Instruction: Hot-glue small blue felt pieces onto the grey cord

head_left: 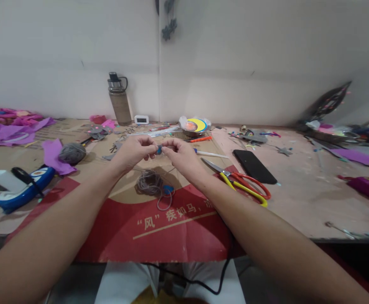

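Above the cardboard, my left hand (136,150) and my right hand (182,154) meet with fingertips pinched. Between them is a small blue piece (159,149), too small to tell its kind; both hands seem to grip it. Thin grey cord runs below the fingers to a loose coil of grey cord (149,183) lying on the cardboard. A blue scrap (168,189) rests against the coil's right side. To the right of my right forearm lie scissors (240,179) with red and yellow handles, blades partly apart.
Red-and-brown cardboard (159,236) covers the table's middle. A black phone (254,166) lies right, a grey yarn ball (72,153) and blue glue-gun-like tool (24,190) left. Behind stand a water bottle (120,101), a small white clock (141,120) and a metal bowl (194,131).
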Demonstrator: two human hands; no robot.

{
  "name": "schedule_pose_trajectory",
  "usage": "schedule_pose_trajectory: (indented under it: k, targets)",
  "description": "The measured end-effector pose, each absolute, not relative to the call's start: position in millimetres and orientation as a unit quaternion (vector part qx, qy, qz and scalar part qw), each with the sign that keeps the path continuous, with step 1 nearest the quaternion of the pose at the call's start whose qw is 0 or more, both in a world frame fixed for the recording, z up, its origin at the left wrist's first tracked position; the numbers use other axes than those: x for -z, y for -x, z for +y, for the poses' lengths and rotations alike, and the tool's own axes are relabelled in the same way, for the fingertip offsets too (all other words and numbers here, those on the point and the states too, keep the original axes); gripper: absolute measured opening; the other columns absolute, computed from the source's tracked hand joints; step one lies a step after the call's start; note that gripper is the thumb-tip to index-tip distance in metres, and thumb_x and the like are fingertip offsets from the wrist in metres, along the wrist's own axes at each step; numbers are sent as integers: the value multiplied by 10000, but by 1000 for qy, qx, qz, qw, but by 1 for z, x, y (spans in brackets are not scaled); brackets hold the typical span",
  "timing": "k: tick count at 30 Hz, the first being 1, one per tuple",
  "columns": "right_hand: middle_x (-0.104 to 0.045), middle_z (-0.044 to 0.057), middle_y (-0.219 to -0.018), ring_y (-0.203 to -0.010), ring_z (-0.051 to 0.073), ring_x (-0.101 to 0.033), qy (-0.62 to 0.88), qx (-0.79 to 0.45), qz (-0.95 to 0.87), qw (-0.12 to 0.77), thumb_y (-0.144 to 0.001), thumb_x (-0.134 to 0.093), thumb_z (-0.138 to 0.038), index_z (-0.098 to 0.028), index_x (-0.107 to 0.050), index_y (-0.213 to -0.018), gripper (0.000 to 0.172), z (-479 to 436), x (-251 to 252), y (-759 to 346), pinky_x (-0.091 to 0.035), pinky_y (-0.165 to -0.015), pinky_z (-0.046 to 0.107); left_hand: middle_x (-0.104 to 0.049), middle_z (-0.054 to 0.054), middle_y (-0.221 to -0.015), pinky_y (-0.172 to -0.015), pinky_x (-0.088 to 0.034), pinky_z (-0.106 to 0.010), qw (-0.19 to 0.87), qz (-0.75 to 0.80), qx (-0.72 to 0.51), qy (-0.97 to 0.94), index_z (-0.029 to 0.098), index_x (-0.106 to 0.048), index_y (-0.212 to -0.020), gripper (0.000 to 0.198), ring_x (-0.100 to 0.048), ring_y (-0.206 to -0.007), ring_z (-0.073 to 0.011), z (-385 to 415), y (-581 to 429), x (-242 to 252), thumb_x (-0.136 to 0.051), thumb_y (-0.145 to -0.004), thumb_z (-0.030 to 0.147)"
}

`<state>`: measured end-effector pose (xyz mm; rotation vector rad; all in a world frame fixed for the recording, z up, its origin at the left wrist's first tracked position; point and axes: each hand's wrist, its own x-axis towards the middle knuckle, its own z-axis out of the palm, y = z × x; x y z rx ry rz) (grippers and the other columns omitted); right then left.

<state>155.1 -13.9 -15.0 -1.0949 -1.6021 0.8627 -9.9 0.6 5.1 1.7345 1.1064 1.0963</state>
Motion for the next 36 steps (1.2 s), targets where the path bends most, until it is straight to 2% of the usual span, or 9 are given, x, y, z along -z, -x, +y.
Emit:
schedule_pose_trajectory:
  k: [8,14,19,22,29,33,36]
  targets:
    - [-469,-56,-588,-555,86,-369,463,-326,-663,490,-770,-578,-263,-174,-575,-703,112,-13,15,-157,-283,-558,252,-638,-39,-600,-519,-402,-240,387,425,-374,-728,177,-686,-671,137,-531,-519,-118,3,15,-7,-694,-711,308]
    - [-468,-54,-573,-551,92,-379,478,-300,-670,483,-737,-566,-244,-179,-564,-664,98,-14,13,-159,-289,-558,250,-695,-83,-731,-587,-465,-256,447,403,-347,-719,173,-748,-794,243,-608,-645,-158,1,18,-13,-682,-738,400]
    - [-502,-40,-588,-561,99,-406,495,-271,-687,459,-746,-580,-246,-176,-572,-664,108,-16,11,-161,-305,-576,256,-690,-43,-667,-555,-421,-233,339,422,-347,-766,197,-761,-787,177,-579,-595,-136,-5,12,-14,-721,-717,354]
    - [-517,-31,-594,-575,103,-426,492,-237,-719,430,-770,-576,-228,-171,-589,-660,124,-16,11,-162,-310,-591,259,-701,-33,-647,-554,-428,-233,309,418,-346,-781,200,-761,-777,137,-589,-576,-134,-5,10,-13,-710,-716,312]
    - [-628,16,-738,-662,123,-501,460,-196,-761,413,-834,-539,-191,-159,-639,-811,108,-16,13,-162,-352,-644,264,-697,-18,-632,-559,-449,-226,238,442,-332,-798,175,-724,-789,123,-611,-574,-123,-3,12,-11,-664,-739,270]
    - [-643,35,-837,-710,142,-531,469,-207,-737,440,-844,-544,-226,-164,-591,-963,142,-15,17,-161,-385,-671,276,-682,-20,-611,-546,-474,-232,264,447,-364,-774,168,-677,-777,110,-606,-541,-119,-3,11,-10,-658,-757,274]
    - [-642,37,-865,-732,144,-540,459,-221,-725,464,-855,-531,-244,-174,-564,-956,127,-14,19,-160,-401,-699,284,-672,-19,-593,-514,-473,-224,294,446,-389,-750,170,-642,-760,75,-604,-525,-118,-3,9,-9,-666,-751,240]
